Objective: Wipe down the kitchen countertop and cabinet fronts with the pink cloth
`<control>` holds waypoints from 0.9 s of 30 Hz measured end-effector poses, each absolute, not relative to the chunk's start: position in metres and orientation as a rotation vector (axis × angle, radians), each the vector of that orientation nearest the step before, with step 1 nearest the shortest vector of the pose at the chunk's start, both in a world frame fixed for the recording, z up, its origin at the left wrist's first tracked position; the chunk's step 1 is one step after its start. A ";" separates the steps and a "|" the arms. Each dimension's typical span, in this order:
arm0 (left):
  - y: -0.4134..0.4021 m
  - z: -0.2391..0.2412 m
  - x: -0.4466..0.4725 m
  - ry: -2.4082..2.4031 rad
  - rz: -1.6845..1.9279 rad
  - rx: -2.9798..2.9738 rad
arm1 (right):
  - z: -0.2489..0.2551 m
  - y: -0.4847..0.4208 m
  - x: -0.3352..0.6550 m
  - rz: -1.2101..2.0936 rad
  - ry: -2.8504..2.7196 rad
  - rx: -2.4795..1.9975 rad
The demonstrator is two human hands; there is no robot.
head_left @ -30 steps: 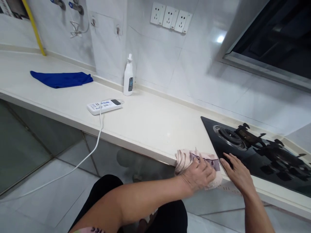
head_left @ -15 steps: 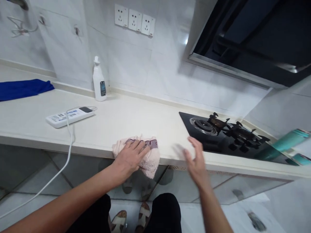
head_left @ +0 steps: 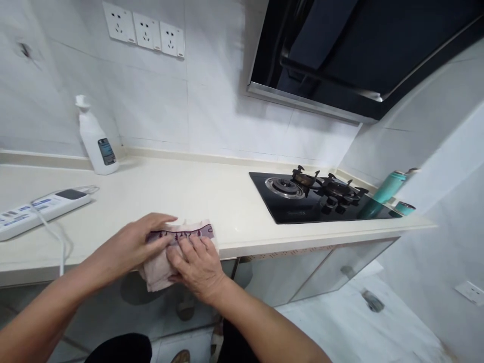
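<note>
A pale pink cloth (head_left: 177, 241) with a purple band lies over the front edge of the cream countertop (head_left: 189, 196). My left hand (head_left: 128, 243) rests on its left part, fingers curled over the fabric. My right hand (head_left: 196, 264) lies on the cloth's right part at the counter edge, fingers bent and pressing on it. Both hands touch the same cloth, and part of it hangs below the edge.
A black gas hob (head_left: 313, 199) with two burners sits to the right. A white spray bottle (head_left: 96, 138) stands by the tiled wall. A white power strip (head_left: 41, 206) with its cable lies at the left. Teal bottles (head_left: 387, 189) stand beyond the hob. A range hood (head_left: 340, 55) hangs above.
The cloth and my left hand have slid left along the counter edge, away from the hob. My right hand left the hob's corner and came onto the cloth. The view swung right.
</note>
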State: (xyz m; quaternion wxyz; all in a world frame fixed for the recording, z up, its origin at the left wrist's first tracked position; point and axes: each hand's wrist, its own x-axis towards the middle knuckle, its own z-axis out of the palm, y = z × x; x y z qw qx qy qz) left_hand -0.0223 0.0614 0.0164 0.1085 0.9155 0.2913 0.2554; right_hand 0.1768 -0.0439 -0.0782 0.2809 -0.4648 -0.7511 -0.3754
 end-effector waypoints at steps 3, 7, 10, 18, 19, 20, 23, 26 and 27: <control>0.063 0.025 0.007 0.965 0.827 2.718 | -0.088 -0.041 0.192 -1.122 -1.910 -1.201; 0.068 0.008 0.010 1.052 0.722 2.703 | -0.096 -0.062 0.259 -1.218 -1.836 -1.123; 0.071 0.002 -0.001 1.136 0.650 2.642 | -0.106 -0.095 0.332 -1.250 -1.812 -1.168; 0.068 0.013 0.014 1.229 0.520 2.825 | -0.143 -0.200 0.529 -1.283 -1.575 -1.701; 0.067 0.012 0.016 1.239 0.543 2.835 | -0.143 -0.212 0.548 -1.260 -1.528 -1.775; 0.067 0.011 0.017 1.235 0.575 2.833 | -0.142 -0.222 0.564 -1.229 -1.481 -1.839; 0.069 0.005 0.016 1.219 0.670 2.792 | -0.130 -0.240 0.590 -1.107 -1.386 -1.928; 0.074 0.001 0.014 1.232 0.683 2.761 | -0.112 -0.237 0.582 -0.970 -1.434 -1.927; 0.076 -0.001 0.014 1.246 0.679 2.753 | -0.107 -0.232 0.572 -0.933 -1.468 -1.918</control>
